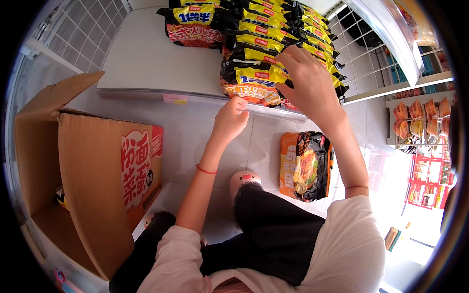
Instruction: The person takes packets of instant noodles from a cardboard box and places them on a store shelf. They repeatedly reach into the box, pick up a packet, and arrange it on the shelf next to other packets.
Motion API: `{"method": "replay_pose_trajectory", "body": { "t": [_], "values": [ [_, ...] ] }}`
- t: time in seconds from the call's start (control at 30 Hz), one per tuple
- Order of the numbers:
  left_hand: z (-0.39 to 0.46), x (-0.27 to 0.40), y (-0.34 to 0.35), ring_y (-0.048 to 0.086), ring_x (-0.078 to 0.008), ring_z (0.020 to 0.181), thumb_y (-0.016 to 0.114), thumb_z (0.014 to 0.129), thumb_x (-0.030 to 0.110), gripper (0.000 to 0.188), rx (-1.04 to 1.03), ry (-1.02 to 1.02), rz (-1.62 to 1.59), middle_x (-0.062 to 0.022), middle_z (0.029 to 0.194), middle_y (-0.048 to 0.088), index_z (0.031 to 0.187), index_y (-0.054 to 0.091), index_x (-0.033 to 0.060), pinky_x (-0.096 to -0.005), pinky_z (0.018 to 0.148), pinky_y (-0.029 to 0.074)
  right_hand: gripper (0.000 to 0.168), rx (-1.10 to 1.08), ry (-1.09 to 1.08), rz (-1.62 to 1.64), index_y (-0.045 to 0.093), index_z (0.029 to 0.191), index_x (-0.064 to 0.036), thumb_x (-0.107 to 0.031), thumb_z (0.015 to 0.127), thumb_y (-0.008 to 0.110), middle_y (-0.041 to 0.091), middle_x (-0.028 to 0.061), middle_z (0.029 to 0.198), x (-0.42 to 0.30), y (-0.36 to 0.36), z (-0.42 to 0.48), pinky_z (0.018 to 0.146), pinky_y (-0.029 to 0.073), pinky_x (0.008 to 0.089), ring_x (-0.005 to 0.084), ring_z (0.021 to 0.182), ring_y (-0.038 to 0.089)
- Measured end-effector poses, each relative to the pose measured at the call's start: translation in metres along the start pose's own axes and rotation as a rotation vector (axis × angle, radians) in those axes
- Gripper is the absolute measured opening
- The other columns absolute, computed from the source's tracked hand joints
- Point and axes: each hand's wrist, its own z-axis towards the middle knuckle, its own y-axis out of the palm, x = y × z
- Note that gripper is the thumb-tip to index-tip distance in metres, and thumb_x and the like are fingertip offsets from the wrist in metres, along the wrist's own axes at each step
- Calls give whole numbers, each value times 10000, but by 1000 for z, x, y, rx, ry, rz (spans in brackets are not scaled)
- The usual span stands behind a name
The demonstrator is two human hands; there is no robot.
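Note:
Rows of black-and-yellow instant noodle packets (262, 42) stand on a white shelf (157, 62). My right hand (309, 80) is over the right side of the front packet (258, 82), thumb and fingers spread; its fingertips are partly hidden, and I see no firm grip. By the shelf's front lip (271, 111), just below that packet, my left hand (231, 119) has loosely bent fingers with nothing visible in them. A separate stack of packets (194, 25) sits farther back on the left.
An open cardboard box (91, 175) stands to the left, a packet (62, 197) partly visible inside. An orange-and-black multipack of noodles (306, 166) is on the tiled floor by my right knee. Wire grid panels (89, 29) flank the shelf. Cup-noodle racks (419, 119) stand at far right.

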Motion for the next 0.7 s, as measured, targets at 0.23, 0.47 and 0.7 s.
{"method": "replay_pose_trajectory", "body": {
  "t": [0.23,0.47,0.7],
  "values": [
    [-13,-7,-7,631,-207,931,576,836,89,392,12,43,-4,-114,1063,639,1219,492,77,-306,725,516,147,-13,4,35,595,830,-35,12,694,625,563,86,823,1,24,8,630,503,373,263,814,611],
    [-13,-8,9,658,-222,824,574,844,124,444,-99,11,76,-87,1069,652,1271,450,125,-324,699,511,173,-49,30,28,590,855,-28,39,695,589,569,105,823,3,27,11,608,501,399,300,761,623],
    [-36,14,-4,647,-315,805,593,827,200,233,-270,72,570,-159,833,666,994,592,37,-399,727,502,204,-25,18,20,595,870,-21,-5,677,658,594,107,881,-18,8,18,662,510,390,298,823,623]
  ]
}}
